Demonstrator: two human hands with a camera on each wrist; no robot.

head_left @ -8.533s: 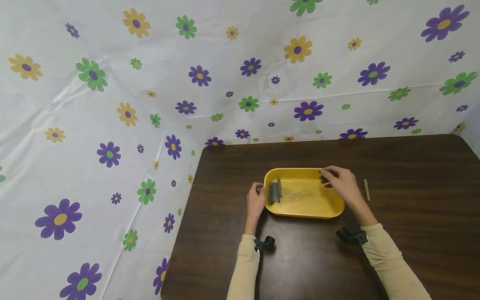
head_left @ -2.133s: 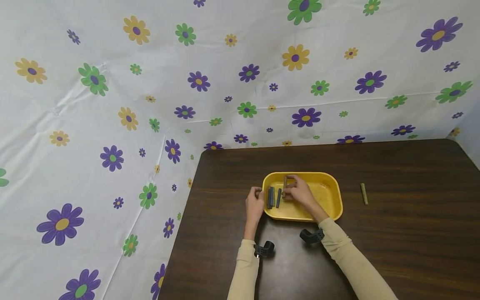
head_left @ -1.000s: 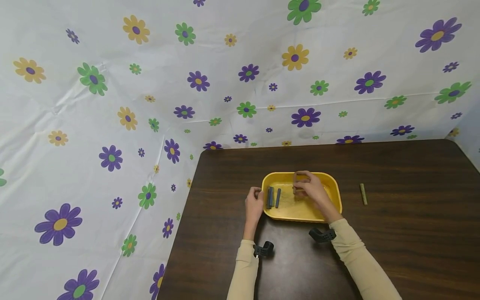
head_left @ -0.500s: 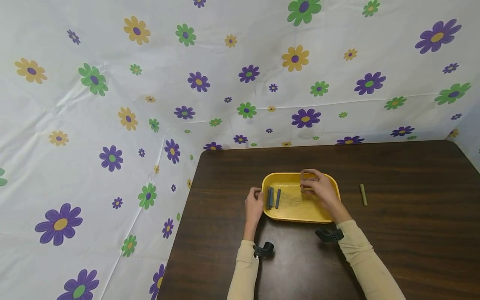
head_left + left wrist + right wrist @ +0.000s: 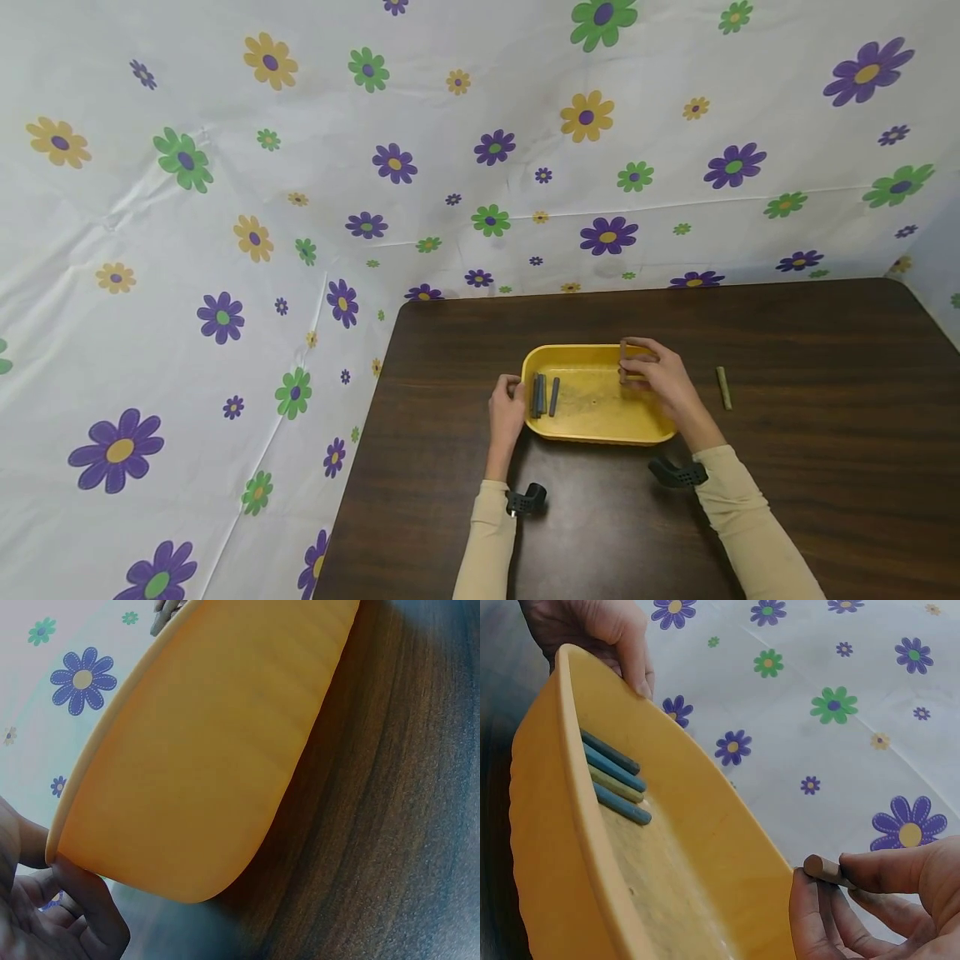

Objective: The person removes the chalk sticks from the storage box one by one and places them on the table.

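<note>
A yellow plastic tray [image 5: 592,421] sits on the table. My left hand [image 5: 507,410] grips its left end, thumb and finger pinching the rim in the left wrist view. Over the tray's right end, my right hand [image 5: 663,382] pinches a brown chalk stick [image 5: 821,868] between thumb and fingertips. In the head view that stick stands lengthwise away from me. Several sticks lie side by side at the tray's left end: a dark one [image 5: 609,752], a blue one [image 5: 615,769], an olive one [image 5: 616,784] and another blue one [image 5: 622,805], set slightly apart.
An olive-green stick [image 5: 723,388] lies on the dark wood table [image 5: 825,433], right of the tray. A white flower-print sheet [image 5: 450,125] hangs behind the table and along its left side. Both wrists carry black camera mounts [image 5: 678,473].
The brown stick, lying with the others at the left 8.5 s ago, is now held in my right hand, which has carried it rightward across the tray. My left hand keeps its place.
</note>
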